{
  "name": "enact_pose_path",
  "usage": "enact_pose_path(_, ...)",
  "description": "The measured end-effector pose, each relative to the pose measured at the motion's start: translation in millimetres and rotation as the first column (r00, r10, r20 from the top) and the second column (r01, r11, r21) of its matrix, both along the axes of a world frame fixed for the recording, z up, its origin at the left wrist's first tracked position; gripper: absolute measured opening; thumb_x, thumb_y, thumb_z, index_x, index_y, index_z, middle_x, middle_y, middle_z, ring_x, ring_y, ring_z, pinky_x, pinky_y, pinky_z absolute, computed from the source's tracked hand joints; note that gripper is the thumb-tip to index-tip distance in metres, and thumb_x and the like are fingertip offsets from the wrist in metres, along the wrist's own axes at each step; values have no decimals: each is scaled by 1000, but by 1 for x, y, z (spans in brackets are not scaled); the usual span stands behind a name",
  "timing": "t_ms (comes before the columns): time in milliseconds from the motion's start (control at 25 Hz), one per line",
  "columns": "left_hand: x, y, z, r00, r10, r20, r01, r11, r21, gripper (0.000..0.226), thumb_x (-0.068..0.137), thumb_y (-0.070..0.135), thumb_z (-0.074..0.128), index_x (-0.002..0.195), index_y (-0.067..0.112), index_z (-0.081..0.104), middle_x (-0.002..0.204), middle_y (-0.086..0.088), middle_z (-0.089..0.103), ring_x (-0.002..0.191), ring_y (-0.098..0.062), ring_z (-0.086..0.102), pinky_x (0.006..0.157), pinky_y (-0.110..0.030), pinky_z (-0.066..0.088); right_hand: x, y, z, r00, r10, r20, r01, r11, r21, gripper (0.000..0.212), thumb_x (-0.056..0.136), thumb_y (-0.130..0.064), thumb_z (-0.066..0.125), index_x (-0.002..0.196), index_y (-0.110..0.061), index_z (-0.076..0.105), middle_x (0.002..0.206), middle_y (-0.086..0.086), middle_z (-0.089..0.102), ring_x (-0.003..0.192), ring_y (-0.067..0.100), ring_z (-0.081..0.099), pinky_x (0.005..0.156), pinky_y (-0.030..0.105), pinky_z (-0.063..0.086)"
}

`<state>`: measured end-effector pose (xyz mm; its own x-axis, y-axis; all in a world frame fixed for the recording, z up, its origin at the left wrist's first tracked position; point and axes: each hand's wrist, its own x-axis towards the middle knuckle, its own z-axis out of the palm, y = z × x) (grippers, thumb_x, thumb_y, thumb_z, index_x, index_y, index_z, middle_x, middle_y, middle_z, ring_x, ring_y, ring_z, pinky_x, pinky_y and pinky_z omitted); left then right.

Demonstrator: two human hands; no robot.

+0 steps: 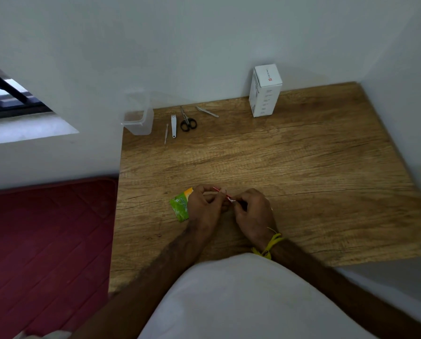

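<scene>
My left hand [204,207] and right hand [253,214] both pinch a thin red-and-white strip [220,191] low over the wooden surface [302,167], near its front edge. A green-and-yellow foil sachet [179,207] lies partly under my left hand. Farther back: silver nail clipper [173,126], black-handled scissors [188,121], white cardboard box [265,91] at the wall.

Wooden table [302,167] set in white wall corner. White carton [265,91] upright at back right, against wall. Clear plastic container [138,118] on back left corner. Between them, in a loose row: thin metal pick [166,134], nail clipper [173,126], black-handled scissors [187,119], tweezers [207,111]. Red mat [45,241] on floor left of table. Barred window [6,96] upper left.
</scene>
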<state>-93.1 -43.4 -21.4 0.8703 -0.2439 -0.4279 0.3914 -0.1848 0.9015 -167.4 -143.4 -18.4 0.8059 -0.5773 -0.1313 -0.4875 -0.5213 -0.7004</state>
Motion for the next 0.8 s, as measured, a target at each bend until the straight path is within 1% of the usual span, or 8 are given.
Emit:
enact_pose_path(120,-1,1,2,1000,15,11,-15,1000,-5,18,88,7,72,100,3,59,81,-18,75,72,-30,75,69,-41,62,-3,0,-4,999,8,-43,-8,1000,-9,12,88,-17,66,93,-10,74,91,2,61,92,22,58,77,32,47)
enact_pose_path(200,-1,1,2,1000,23,12,-23,1000,1,20,88,6,72,101,0,59,80,-17,75,70,-27,75,65,-36,62,2,2,2,1000,6,-5,-6,1000,26,13,88,-14,66,96,-10,75,91,2,60,91,19,57,78,32,47)
enact_pose_path(280,-1,0,2,999,34,4,-34,999,8,22,87,6,74,100,-2,59,80,-17,75,70,-28,75,66,-39,62,2,2,5,1000,14,15,-14,1000,19,15,89,-14,65,100,-11,76,94,3,63,92,18,56,79,34,48)
enact_pose_path(360,-2,0,3,999,47,-7,-47,999,11,23,86,6,74,100,-2,59,82,-19,75,71,-30,75,68,-41,62,-3,0,2,999,33,-17,-33,999,-6,17,90,-16,65,102,-13,75,96,2,63,95,19,57,81,35,49)
enact_pose_path(520,-2,0,3,996,86,-3,-86,995,41,22,87,6,73,100,-2,58,79,-16,75,67,-24,75,65,-36,62,3,3,4,999,45,1,-45,998,32,17,89,-14,65,102,-13,76,92,0,60,91,17,57,79,30,46)
enact_pose_path(640,-1,1,1,997,73,11,-74,995,67,19,86,8,74,96,2,59,80,-15,76,70,-24,75,70,-41,62,-2,2,1,998,57,28,-58,998,11,15,88,-14,65,98,-12,76,89,-1,60,89,17,56,78,33,47)
enact_pose_path(720,0,2,1,998,43,49,-48,994,99,18,85,11,76,94,7,60,81,-13,76,73,-24,76,74,-46,62,-10,-2,-5,999,46,-1,-46,999,4,12,87,-14,67,95,-11,75,90,2,62,90,20,57,80,35,48)
enact_pose_path(800,2,1,1,997,10,81,-21,992,127,18,84,15,77,92,10,60,82,-11,76,74,-22,76,75,-48,62,-7,-3,-7,999,39,-18,-39,999,7,11,87,-14,67,93,-9,75,90,3,62,89,19,56,78,31,46)
